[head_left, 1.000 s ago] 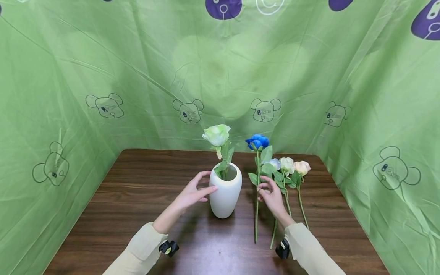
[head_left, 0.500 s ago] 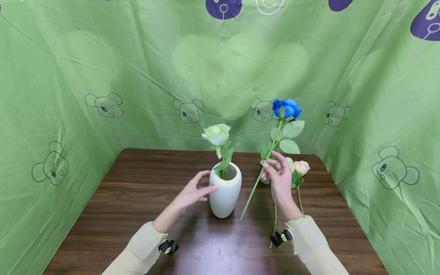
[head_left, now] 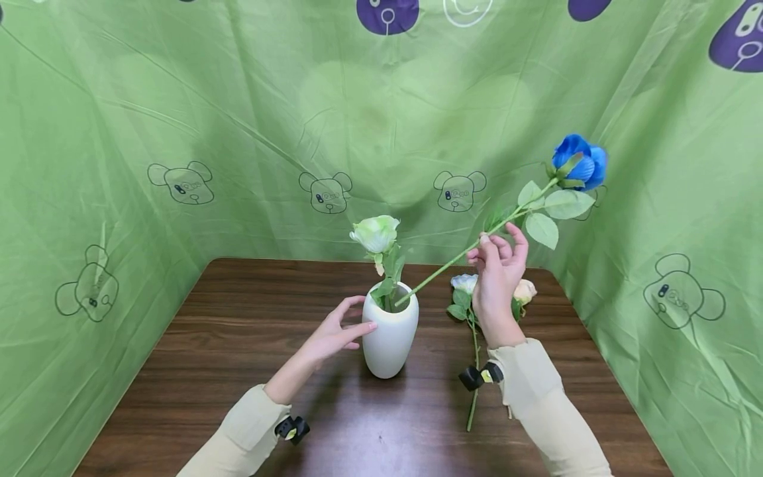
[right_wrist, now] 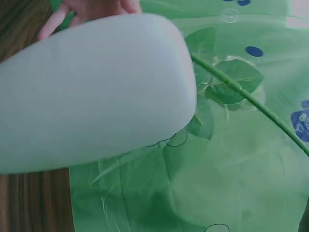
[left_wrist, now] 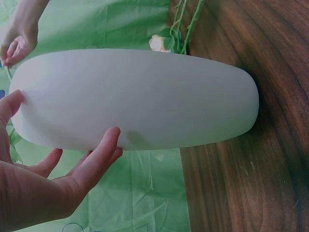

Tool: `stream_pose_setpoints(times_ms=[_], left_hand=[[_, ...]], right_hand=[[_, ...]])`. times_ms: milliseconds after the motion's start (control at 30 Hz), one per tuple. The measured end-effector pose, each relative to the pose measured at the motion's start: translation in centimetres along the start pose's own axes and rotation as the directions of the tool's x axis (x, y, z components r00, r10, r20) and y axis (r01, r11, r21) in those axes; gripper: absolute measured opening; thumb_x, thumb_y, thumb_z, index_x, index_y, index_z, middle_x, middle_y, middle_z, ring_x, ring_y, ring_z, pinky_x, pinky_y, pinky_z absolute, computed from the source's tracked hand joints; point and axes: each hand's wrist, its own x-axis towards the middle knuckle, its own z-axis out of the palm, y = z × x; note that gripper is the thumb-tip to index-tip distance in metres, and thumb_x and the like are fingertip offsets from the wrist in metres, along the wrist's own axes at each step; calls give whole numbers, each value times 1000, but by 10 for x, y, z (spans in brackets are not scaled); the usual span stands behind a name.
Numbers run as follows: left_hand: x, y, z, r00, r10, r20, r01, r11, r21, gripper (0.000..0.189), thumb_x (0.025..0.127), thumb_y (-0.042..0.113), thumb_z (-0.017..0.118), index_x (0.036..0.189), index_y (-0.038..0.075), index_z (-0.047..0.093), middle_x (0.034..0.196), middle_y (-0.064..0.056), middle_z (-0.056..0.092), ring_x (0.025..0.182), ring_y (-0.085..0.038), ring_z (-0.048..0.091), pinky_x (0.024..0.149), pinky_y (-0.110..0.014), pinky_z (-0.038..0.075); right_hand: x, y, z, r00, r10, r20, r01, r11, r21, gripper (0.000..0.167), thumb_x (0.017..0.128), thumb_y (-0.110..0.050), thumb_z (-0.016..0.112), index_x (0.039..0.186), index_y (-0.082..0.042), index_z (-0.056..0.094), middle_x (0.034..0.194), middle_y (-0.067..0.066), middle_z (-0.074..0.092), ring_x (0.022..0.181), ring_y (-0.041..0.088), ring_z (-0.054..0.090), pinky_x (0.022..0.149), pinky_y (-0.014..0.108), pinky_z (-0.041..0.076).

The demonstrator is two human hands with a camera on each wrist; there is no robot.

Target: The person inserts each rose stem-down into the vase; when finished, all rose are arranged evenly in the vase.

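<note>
A white vase [head_left: 390, 344] stands upright on the wooden table, a pale green-white flower [head_left: 375, 234] in its mouth. My left hand [head_left: 336, 336] holds the vase's left side near the rim, thumb in front and fingers round the back. In the left wrist view, the vase [left_wrist: 145, 99] fills the middle beside that hand [left_wrist: 53, 188]. With my right hand [head_left: 499, 271] I pinch the stem of a blue rose [head_left: 578, 162], which slants up to the right. Its lower stem end is at the vase's mouth. The right wrist view shows a green stem [right_wrist: 256, 101] running from the rim.
Right of the vase, a pale blue flower [head_left: 463, 283] and a peach flower [head_left: 524, 291] lie on the dark wood table [head_left: 238, 318], partly behind my right arm. Green printed cloth [head_left: 250, 132] surrounds the table at the back and sides.
My right hand has lifted the blue rose from among the flowers on the table and tilted its bloom up to the right. Its stem end has come to the vase mouth. My left hand stays put.
</note>
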Motion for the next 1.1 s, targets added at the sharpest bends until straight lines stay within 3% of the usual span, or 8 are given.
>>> stream_pose_setpoints(times_ms=[100, 200, 333, 433, 633, 833, 967, 1100], left_hand=[[0, 1, 0, 1000, -4, 1, 4, 1000, 2, 61, 76, 35, 69, 127, 24, 39, 125, -12, 41, 101, -29, 51, 74, -46, 47], [-1, 1, 0, 1000, 1, 5, -1, 1000, 3, 61, 77, 35, 68, 128, 22, 39, 126, -13, 40, 101, -29, 51, 74, -47, 47], [-1, 1, 0, 1000, 5, 7, -5, 1000, 3, 61, 77, 34, 68, 129, 21, 38, 126, -14, 40, 102, -29, 50, 74, -46, 47], [-1, 0, 1, 1000, 1, 4, -1, 1000, 3, 61, 77, 34, 69, 128, 22, 38, 125, -14, 40, 103, -29, 50, 74, -46, 47], [-1, 0, 1, 1000, -8, -2, 8, 1000, -7, 61, 76, 33, 69, 128, 22, 39, 125, -14, 41, 102, -29, 50, 74, -47, 47], [-5, 10, 2, 1000, -3, 10, 3, 1000, -12, 59, 78, 30, 68, 129, 19, 39, 125, -15, 41, 101, -29, 50, 72, -42, 48], [0, 2, 1, 1000, -1, 3, 1, 1000, -11, 61, 76, 34, 69, 128, 23, 39, 125, -12, 41, 101, -29, 51, 72, -43, 48], [-1, 2, 1, 1000, -4, 3, 4, 1000, -8, 62, 76, 35, 69, 128, 23, 39, 125, -12, 41, 101, -28, 51, 73, -46, 47]], right_hand=[[3, 4, 7, 999, -41, 26, 42, 997, -62, 41, 80, 12, 55, 114, -7, 43, 83, 12, 48, 48, 18, 53, 46, 25, 48], [-1, 10, 13, 991, -50, 123, 71, 982, -174, 42, 80, 13, 54, 115, -7, 43, 87, 14, 49, 50, 18, 53, 48, 25, 49], [-13, 20, 17, 954, -6, 298, 106, 941, -320, 44, 81, 12, 53, 119, -6, 42, 91, 14, 50, 52, 17, 54, 49, 26, 49], [-24, 24, 19, 924, 59, 377, 105, 911, -399, 43, 81, 11, 52, 120, -4, 41, 91, 14, 50, 53, 18, 54, 48, 26, 49], [-46, 25, 19, 883, 175, 435, 121, 810, -573, 40, 80, 9, 54, 118, 0, 45, 91, 19, 53, 54, 21, 50, 46, 21, 43], [-58, 39, 1, 854, 152, 498, 275, 681, -679, 37, 80, 4, 58, 115, -7, 52, 87, 11, 61, 61, 17, 48, 51, 24, 38], [-57, 52, -14, 844, 145, 516, 308, 656, -689, 33, 81, -2, 59, 112, -13, 55, 87, 1, 63, 63, 14, 48, 50, 24, 39], [-59, 50, -12, 854, 159, 496, 301, 626, -720, 17, 81, -10, 63, 97, -8, 63, 72, 0, 59, 59, 14, 47, 50, 24, 38]])
